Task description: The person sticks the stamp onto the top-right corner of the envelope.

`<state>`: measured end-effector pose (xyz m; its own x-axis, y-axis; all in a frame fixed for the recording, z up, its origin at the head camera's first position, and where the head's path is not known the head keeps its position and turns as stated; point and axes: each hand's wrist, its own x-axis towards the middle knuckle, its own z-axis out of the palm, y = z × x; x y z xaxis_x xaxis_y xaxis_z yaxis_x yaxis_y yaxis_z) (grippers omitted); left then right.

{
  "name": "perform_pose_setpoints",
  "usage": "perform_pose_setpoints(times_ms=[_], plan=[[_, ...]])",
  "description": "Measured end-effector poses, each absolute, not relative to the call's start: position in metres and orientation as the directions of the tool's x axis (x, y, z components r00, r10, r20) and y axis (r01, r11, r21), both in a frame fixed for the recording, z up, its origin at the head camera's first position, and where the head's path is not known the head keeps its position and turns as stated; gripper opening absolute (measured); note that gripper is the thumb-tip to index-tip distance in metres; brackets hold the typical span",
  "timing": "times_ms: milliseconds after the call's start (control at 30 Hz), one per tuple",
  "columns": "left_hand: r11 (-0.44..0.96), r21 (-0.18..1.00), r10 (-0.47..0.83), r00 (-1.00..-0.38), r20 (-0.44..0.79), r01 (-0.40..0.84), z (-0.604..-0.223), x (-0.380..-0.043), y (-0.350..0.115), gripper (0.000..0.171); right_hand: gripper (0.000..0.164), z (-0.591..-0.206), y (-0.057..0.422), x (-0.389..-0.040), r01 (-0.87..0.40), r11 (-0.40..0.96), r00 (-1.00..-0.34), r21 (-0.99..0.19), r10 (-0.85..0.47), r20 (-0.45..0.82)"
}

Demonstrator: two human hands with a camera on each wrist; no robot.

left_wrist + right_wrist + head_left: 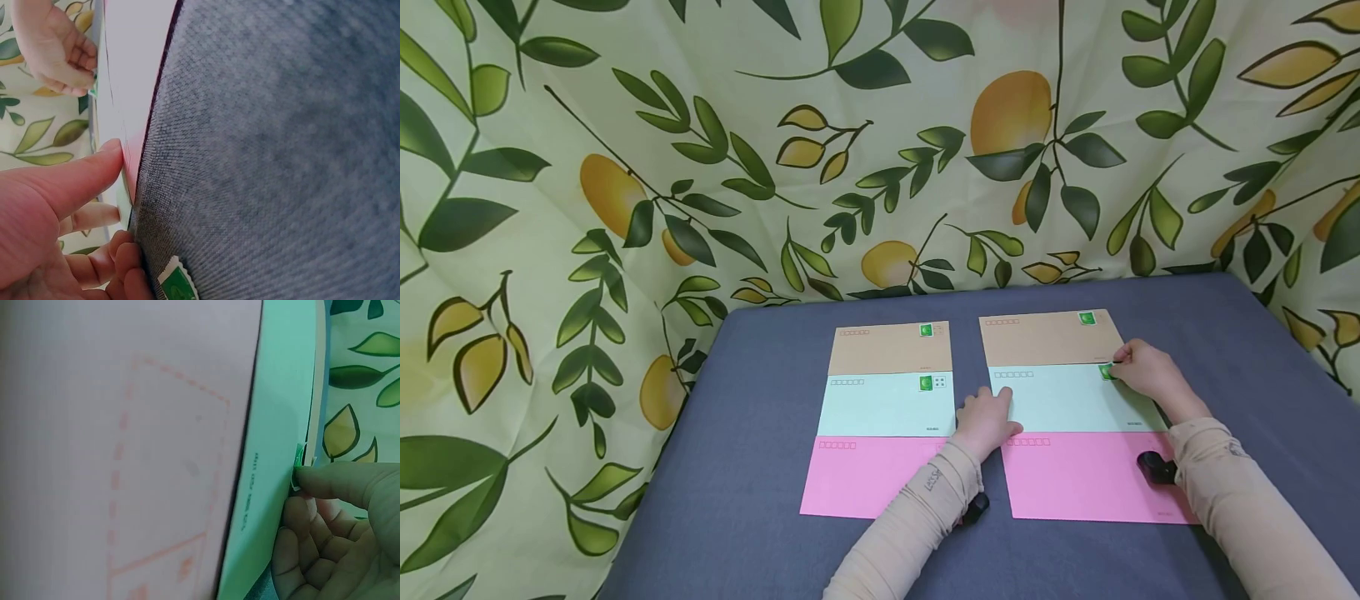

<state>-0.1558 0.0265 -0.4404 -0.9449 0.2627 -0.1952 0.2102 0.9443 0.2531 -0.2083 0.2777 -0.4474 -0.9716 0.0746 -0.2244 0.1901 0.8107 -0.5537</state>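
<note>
My right hand (1156, 379) pinches a small green postage stamp (1106, 372) at the top right corner of the pale blue envelope (1067, 400) in the right-hand column. In the right wrist view, the thumb lies over that stamp (297, 464) close against the paper, with the other fingers curled below. The left hand (985, 423) rests at the left edge of the same envelope, its thumb and index finger extended onto the paper. Beside its curled lower fingers, a loose green stamp (179, 282) lies on the cloth in the left wrist view.
Above it is a brown envelope (1045, 342) with a stamp; below lies a pink envelope (1090, 483). The left column has stamped brown (887, 354) and pale blue (880, 408) envelopes and a pink one (857, 483). Everything lies on a dark blue tablecloth (752, 417) before a leaf-patterned curtain (700, 233).
</note>
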Motion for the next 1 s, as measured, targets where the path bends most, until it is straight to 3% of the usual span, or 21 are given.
perform_pose_setpoints(times_ms=[1000], plan=[[0.942, 0.241, 0.278, -0.943, -0.180, 0.232, -0.4408, -0.1522, 0.0248, 0.043, 0.036, -0.4401, 0.2683, -0.1995, 0.095, 0.882, -0.972, -0.461, -0.017, -0.234]])
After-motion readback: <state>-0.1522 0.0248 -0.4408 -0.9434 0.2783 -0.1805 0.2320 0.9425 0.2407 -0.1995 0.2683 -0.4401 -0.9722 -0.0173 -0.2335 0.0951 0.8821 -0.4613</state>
